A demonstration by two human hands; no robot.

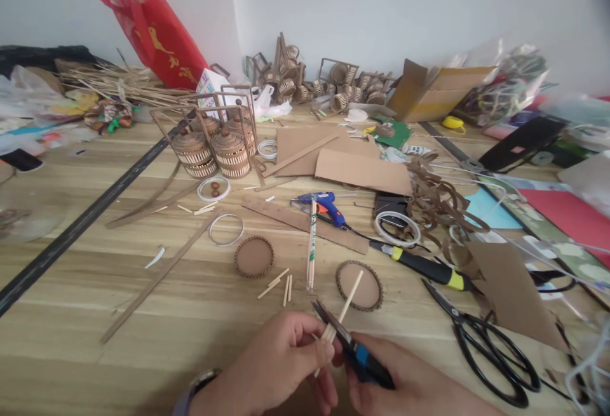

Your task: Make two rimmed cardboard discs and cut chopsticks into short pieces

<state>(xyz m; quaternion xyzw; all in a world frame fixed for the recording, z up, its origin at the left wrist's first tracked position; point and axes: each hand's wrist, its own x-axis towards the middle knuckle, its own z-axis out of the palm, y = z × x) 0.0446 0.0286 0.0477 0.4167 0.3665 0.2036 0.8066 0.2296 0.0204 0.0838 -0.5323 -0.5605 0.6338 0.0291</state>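
My left hand (pixel 286 355) is closed around thin wooden sticks (pixel 352 294), one of which points up and to the right. In my right hand (pixel 400 375) is a cutting tool with blue and black handles (pixel 366 362); its metal blades (pixel 328 314) lie across the sticks at my left fingertips. Just beyond my hands, a round cardboard disc with a ridged rim (pixel 376 284) lies under the long stick's tip. Short cut stick pieces (pixel 274 284) rest to the left, near a second ridged disc (pixel 254 256). Wrapped chopsticks (pixel 312 251) lie between the discs.
A blue glue gun (pixel 328 205), a black-and-yellow tool (pixel 424 268) and large black scissors (pixel 490 343) lie ahead and right. Cardboard sheets (pixel 362 173), tape rings (pixel 226 229) and brown strips (pixel 429 194) surround them. Woven lidded baskets (pixel 231 154) stand back left.
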